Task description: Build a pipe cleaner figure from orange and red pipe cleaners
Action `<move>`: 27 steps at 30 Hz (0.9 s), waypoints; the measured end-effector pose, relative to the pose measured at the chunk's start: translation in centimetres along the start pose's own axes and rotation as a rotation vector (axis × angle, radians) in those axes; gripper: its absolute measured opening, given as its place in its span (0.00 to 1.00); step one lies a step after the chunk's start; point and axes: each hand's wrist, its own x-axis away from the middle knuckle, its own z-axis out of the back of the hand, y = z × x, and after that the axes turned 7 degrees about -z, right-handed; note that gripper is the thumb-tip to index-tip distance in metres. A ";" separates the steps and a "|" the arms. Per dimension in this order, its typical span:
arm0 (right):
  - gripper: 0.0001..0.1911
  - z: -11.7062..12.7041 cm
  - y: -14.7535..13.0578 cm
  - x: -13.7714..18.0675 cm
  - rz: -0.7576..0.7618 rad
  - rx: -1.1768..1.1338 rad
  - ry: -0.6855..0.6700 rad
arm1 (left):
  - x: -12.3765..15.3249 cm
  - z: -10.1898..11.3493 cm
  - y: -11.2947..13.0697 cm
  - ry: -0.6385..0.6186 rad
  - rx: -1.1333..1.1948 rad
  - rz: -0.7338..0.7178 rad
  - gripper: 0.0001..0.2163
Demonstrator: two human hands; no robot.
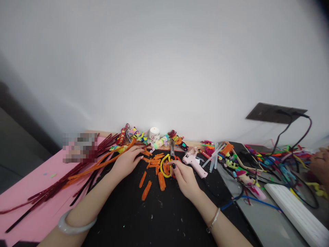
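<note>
Short orange fuzzy sticks (155, 161) lie loose, not joined, on our black mat (159, 216); one yellow fuzzy stick (161, 167) is bent round. Our left hand (130, 160) is open near the orange; our right hand (184, 176) curls by the yellow, maybe gripping, we can't tell.

Wall (164, 75) across the upper half of the frame, with a socket plate (275, 113) on it at right. At lower centre, a mat (159, 223) lies between two forearms. Pipe-cleaner pieces (161, 181) are scattered on it between the left hand (128, 159) and right hand (186, 178); a loop (162, 168) lies just beside the right hand. Behind them, by the wall, stands a jar (154, 133). Right of the right hand is a glue gun (196, 166), then glue sticks (214, 154) and a phone (246, 156). A power strip (295, 212) occupies the lower right, pipe-cleaner stems (61, 185) the lower left.
</note>
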 end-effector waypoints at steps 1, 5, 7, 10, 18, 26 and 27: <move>0.16 0.0 0.0 0.0 -0.001 -0.004 -0.004 | 0.0 -0.1 -0.2 -0.020 0.018 -0.005 0.11; 0.16 -0.1 0.0 0.0 0.005 -0.004 0.000 | 0.0 -0.1 0.1 -0.068 0.077 -0.038 0.12; 0.16 -0.2 0.1 0.0 0.010 -0.002 0.003 | -0.1 0.2 0.7 -0.067 0.106 -0.043 0.13; 0.16 -0.2 0.0 0.0 0.014 -0.009 0.001 | -0.3 0.5 1.6 -0.062 0.174 0.004 0.12; 0.15 -0.1 -0.1 0.0 0.013 -0.013 0.003 | 0.3 1.4 2.6 -0.116 0.489 0.132 0.13; 0.18 -0.1 -0.2 0.0 0.013 -0.035 0.015 | 0.8 0.8 2.7 -0.320 0.707 0.123 0.21; 0.18 -0.1 -0.2 0.0 0.012 -0.033 0.015 | 0.8 0.8 2.9 -0.316 0.664 0.127 0.22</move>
